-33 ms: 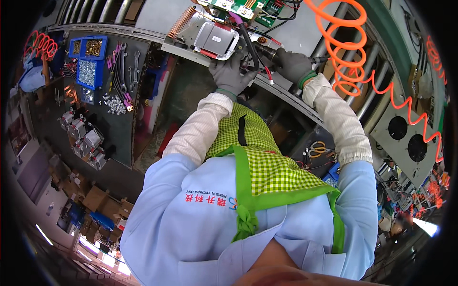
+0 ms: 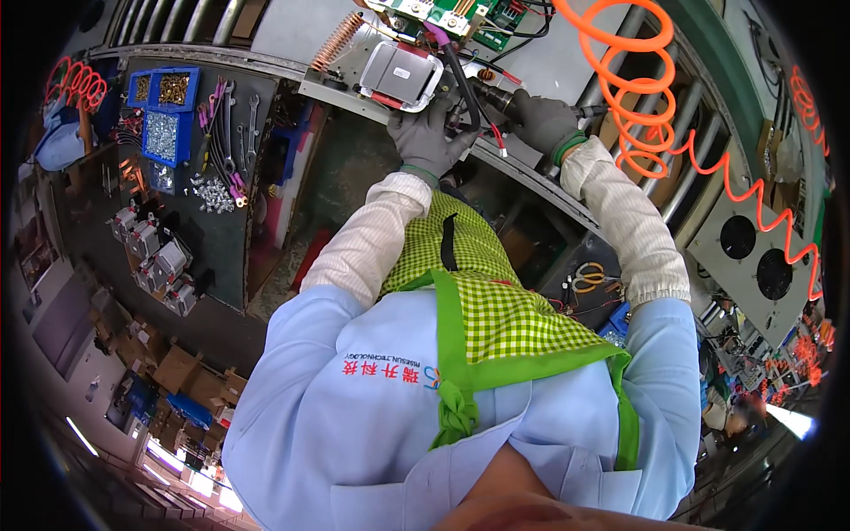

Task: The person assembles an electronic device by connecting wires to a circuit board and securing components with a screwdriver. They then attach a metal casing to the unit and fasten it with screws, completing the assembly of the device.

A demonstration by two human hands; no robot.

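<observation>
Both my hands wear grey gloves and work at the near edge of a metal chassis plate [image 2: 345, 96]. My left hand [image 2: 427, 140] is closed at the near right corner of a boxy silver-grey component [image 2: 403, 74], beside a thick black cable [image 2: 464, 81]. What its fingertips pinch is hidden. My right hand [image 2: 542, 124] wraps round a dark cylindrical power screwdriver [image 2: 498, 99], whose front end points left toward the component and whose rear end sticks out to the right. Below the cable, between my hands, hang thin red and white leads [image 2: 501, 142].
Coiled orange air hose [image 2: 651, 88] hangs at the right, over a roller conveyor. Green circuit boards [image 2: 496, 25] and a copper coil [image 2: 338, 41] sit on the chassis. At left, a side table bears blue bins [image 2: 162, 133] of fasteners, wrenches [image 2: 253, 124] and more silver components [image 2: 159, 261].
The orange hose coils have shifted slightly left. My hands and the screwdriver stay nearly in place.
</observation>
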